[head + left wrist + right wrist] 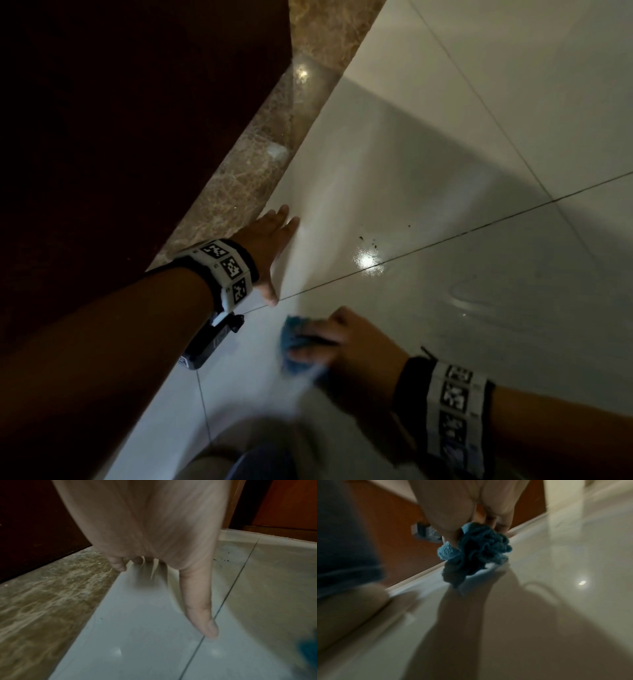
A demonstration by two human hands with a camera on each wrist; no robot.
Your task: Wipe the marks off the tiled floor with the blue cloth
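Observation:
My right hand (337, 342) grips a bunched blue cloth (298, 346) and holds it down on the pale tiled floor (462, 325); the head view blurs it. In the right wrist view the cloth (476, 553) hangs crumpled from my fingers onto the glossy tile. My left hand (274, 246) lies flat on the floor, fingers straight, beside the marble strip. Its thumb (200, 609) points along a grout line. Small dark marks (368, 240) dot the tile beyond both hands, near a light glare; the same marks (224, 559) show in the left wrist view.
A brown marble threshold (274, 144) runs diagonally along the tiles, with a dark wooden door (120, 120) behind it. A faint wet ring (479, 294) lies on the tile to the right. My knee and blue shorts (342, 568) are close on the left.

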